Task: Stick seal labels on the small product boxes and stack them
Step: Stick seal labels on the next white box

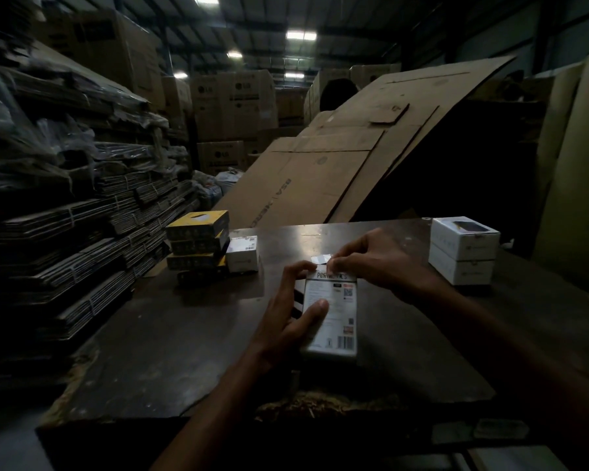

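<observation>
A white product box (337,321) with printed text and barcodes lies on the dark table (170,334), long side pointing away from me. My left hand (293,311) grips its left side, thumb pressed on the printed top. My right hand (378,263) pinches a small seal label (321,260) at the box's far end. Two white boxes (463,249) are stacked at the right. Several yellow-and-black boxes (198,241) form a stack at the left, with one white box (242,254) beside them.
Bundles of flattened cardboard (82,232) are piled high along the left. A large cardboard sheet (337,158) leans behind the table. Big cartons (235,103) fill the background. The table's near edge (286,413) is worn and chipped.
</observation>
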Demonstrator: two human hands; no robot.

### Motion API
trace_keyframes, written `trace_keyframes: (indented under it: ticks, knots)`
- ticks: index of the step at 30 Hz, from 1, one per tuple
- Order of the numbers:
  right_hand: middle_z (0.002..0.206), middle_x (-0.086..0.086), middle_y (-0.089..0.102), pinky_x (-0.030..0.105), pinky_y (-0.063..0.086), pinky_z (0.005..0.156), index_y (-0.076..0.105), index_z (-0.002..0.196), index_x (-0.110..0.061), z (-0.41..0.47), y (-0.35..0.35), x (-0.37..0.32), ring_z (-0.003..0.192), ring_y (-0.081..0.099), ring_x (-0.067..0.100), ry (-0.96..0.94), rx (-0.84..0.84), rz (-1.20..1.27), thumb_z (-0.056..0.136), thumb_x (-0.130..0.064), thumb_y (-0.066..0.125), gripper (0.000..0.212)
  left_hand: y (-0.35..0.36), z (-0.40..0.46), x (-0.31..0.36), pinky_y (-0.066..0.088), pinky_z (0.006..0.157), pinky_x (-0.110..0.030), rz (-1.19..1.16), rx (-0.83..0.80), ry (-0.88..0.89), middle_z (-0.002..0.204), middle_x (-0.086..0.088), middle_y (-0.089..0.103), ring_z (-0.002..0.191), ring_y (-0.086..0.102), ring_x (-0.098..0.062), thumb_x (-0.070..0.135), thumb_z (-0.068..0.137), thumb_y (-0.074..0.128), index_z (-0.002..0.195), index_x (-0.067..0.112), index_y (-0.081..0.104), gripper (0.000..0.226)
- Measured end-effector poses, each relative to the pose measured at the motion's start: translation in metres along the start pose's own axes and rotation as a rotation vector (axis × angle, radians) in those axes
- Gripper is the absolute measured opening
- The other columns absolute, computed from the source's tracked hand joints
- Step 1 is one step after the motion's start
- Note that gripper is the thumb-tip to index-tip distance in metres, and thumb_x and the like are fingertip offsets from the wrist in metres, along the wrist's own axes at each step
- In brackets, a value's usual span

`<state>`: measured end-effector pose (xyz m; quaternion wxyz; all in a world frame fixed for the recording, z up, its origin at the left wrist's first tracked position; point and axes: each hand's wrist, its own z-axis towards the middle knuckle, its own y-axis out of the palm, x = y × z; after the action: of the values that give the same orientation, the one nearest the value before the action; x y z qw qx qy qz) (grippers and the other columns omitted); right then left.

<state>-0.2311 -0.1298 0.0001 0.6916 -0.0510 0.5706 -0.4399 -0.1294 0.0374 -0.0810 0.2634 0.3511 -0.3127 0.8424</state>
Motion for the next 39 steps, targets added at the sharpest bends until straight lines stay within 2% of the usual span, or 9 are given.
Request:
trace_keyframes:
  ticks: [8,11,14,16,20,23,26,31,39]
  knots:
    - [0.080,-0.004,0.076,0.037,0.062,0.075,0.077,0.079,-0.026,-0.001,0.000,0.005,0.077,0.073,0.006,-0.123,0.004,-0.073,0.082,-0.022,0.077,0.005,0.000,-0.001,0.001,0.056,0.062,-0.025,0.010,-0.001,-0.008,0.118,0.014,0.056,0.092,0.069,-0.011,0.035,0.092,0.059,0.132,0.032,0.037,0.046]
    - [0.082,-0.006,0.076,0.027,0.061,0.071,0.077,0.084,-0.027,0.000,0.000,0.009,0.076,0.071,0.001,-0.193,0.002,-0.133,0.083,-0.024,0.078,0.003,0.000,-0.001,0.001,0.057,0.062,-0.026,-0.004,0.000,0.001,0.114,0.008,0.060,0.090,0.070,-0.013,0.034,0.092,0.060,0.132,0.030,0.038,0.046]
    - [0.095,-0.010,0.073,0.011,0.052,0.067,0.074,0.107,-0.022,0.005,-0.002,0.014,0.082,0.067,-0.005,-0.259,0.027,-0.233,0.080,-0.035,0.080,0.030,-0.001,-0.001,0.000,0.059,0.063,-0.030,-0.005,-0.003,0.007,0.113,0.000,0.063,0.091,0.071,-0.016,0.033,0.093,0.060,0.134,0.030,0.037,0.047]
    - [0.098,-0.010,0.071,0.006,0.049,0.067,0.068,0.122,-0.022,0.005,-0.004,0.015,0.084,0.066,-0.008,-0.259,0.026,-0.218,0.078,-0.038,0.082,0.049,-0.001,-0.002,0.000,0.061,0.064,-0.034,-0.016,0.002,0.003,0.107,-0.004,0.066,0.090,0.072,-0.019,0.033,0.093,0.061,0.134,0.031,0.037,0.047]
    - [0.097,-0.010,0.068,0.007,0.049,0.066,0.066,0.121,-0.028,0.001,-0.004,0.017,0.085,0.065,-0.006,-0.289,0.035,-0.227,0.077,-0.044,0.080,0.049,-0.002,-0.002,-0.003,0.062,0.065,-0.042,-0.008,0.010,0.002,0.107,-0.006,0.066,0.091,0.071,-0.023,0.035,0.092,0.062,0.133,0.033,0.038,0.048]
    - [0.090,-0.013,0.066,0.012,0.052,0.067,0.069,0.103,-0.028,-0.004,-0.001,0.016,0.081,0.065,-0.002,-0.366,0.150,-0.272,0.079,-0.049,0.071,0.032,-0.001,-0.001,-0.005,0.059,0.063,-0.032,0.008,0.025,0.015,0.109,-0.003,0.066,0.091,0.070,-0.020,0.035,0.092,0.063,0.132,0.031,0.039,0.047]
    - [0.083,-0.017,0.066,0.015,0.053,0.068,0.071,0.092,-0.024,-0.012,0.000,0.014,0.080,0.065,-0.003,-0.379,0.267,-0.177,0.090,-0.039,0.061,0.017,-0.001,0.001,-0.005,0.056,0.063,-0.028,0.035,0.036,0.043,0.113,-0.001,0.065,0.091,0.070,-0.018,0.037,0.091,0.064,0.132,0.028,0.043,0.047]
    - [0.090,-0.018,0.060,0.015,0.052,0.067,0.074,0.100,-0.032,-0.026,0.011,0.024,0.084,0.061,-0.001,-0.426,0.218,-0.235,0.086,-0.043,0.063,0.021,-0.002,0.001,-0.007,0.063,0.062,-0.040,0.049,0.039,0.048,0.115,0.001,0.065,0.093,0.071,-0.017,0.041,0.090,0.066,0.131,0.029,0.047,0.047]
    - [0.095,-0.010,0.060,0.016,0.041,0.069,0.074,0.107,-0.028,-0.028,0.024,0.030,0.088,0.052,0.001,-0.417,0.292,-0.330,0.090,-0.041,0.058,0.026,-0.003,0.004,-0.007,0.060,0.084,-0.035,0.158,0.095,0.171,0.125,0.008,0.064,0.112,0.065,-0.008,0.037,0.091,0.069,0.132,0.023,0.055,0.046]
